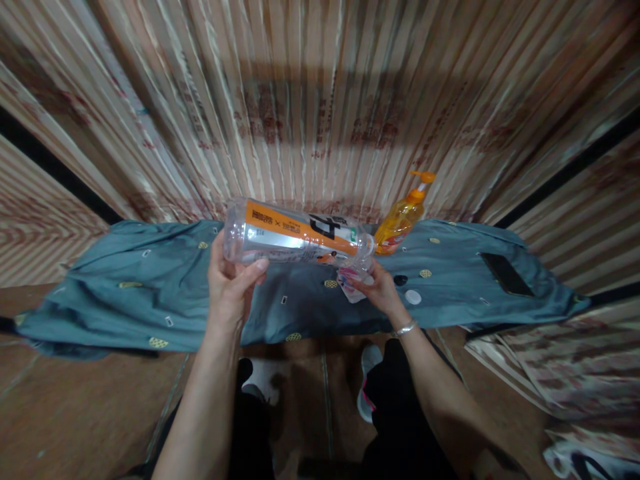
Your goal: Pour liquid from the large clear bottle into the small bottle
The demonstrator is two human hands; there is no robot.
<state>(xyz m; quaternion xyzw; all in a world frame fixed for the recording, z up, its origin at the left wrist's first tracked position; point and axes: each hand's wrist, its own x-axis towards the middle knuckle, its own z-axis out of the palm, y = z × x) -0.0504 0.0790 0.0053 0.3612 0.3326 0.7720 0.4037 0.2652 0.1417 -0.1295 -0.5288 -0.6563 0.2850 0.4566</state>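
A large clear plastic bottle (295, 233) with an orange and silver label lies sideways in the air above the cloth. Its base end is gripped by my left hand (233, 280), with the thumb along the near side. At the bottle's neck end, my right hand (380, 287) is closed with its fingers just under the mouth; the exact contact is partly hidden. Below those fingers a small white and pink packet (353, 288) shows in part. Just beyond the neck stands a pump bottle (400, 221) of orange liquid with an orange pump top.
A blue-green cloth (150, 280) with yellow patterns covers the narrow table. To the right lie a black cap-like piece (401, 280), a white round disc (413, 297) and a dark phone (507, 274). A pleated curtain (320, 100) hangs close behind.
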